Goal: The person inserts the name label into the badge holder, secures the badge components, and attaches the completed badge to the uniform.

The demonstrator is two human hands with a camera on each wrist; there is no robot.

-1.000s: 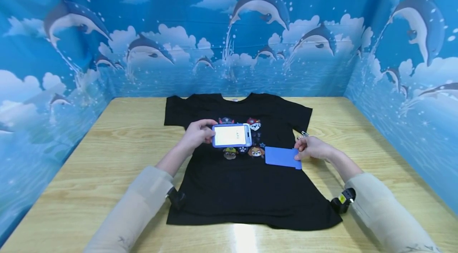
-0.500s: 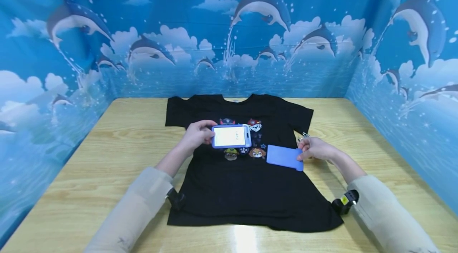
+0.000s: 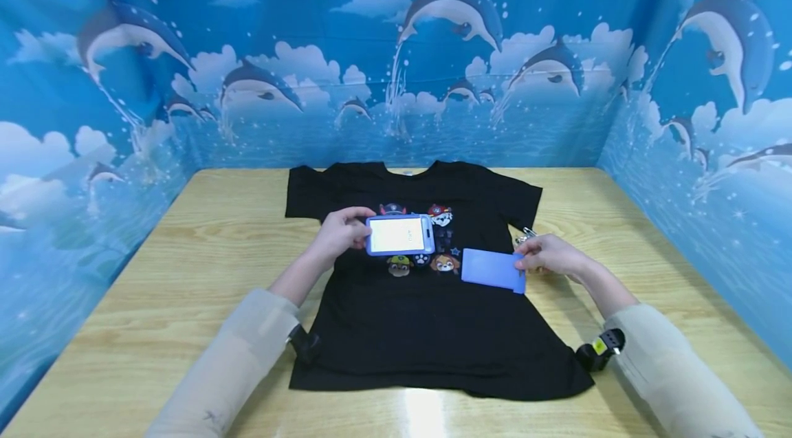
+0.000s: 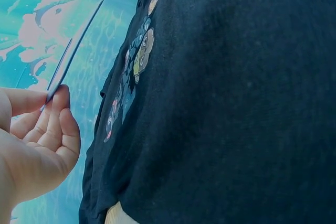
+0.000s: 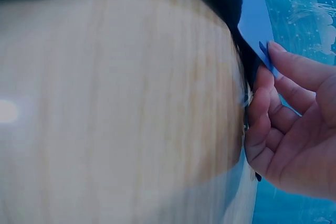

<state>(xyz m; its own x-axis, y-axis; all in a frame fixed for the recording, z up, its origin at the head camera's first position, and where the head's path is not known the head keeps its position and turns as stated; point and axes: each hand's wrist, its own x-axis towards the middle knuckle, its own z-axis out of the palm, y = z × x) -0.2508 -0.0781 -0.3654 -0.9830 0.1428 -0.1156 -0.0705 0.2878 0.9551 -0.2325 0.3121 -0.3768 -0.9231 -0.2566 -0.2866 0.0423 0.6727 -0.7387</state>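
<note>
Currently | left grip (image 3: 344,228) pinches lit-screened device (image 3: 398,235) | right grip (image 3: 549,256) pinches blue panel (image 3: 489,267) | black T-shirt (image 3: 427,331) on table (image 3: 216,252)

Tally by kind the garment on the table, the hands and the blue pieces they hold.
Black T-shirt: 1
Blue-framed card holder: 1
Flat blue panel: 1
Hands: 2 (left hand, right hand)
Total: 5

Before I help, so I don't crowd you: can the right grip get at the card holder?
Probably yes, once freed: the right grip pinches the blue piece, which points toward the card holder; nothing else visibly blocks the way.
</note>
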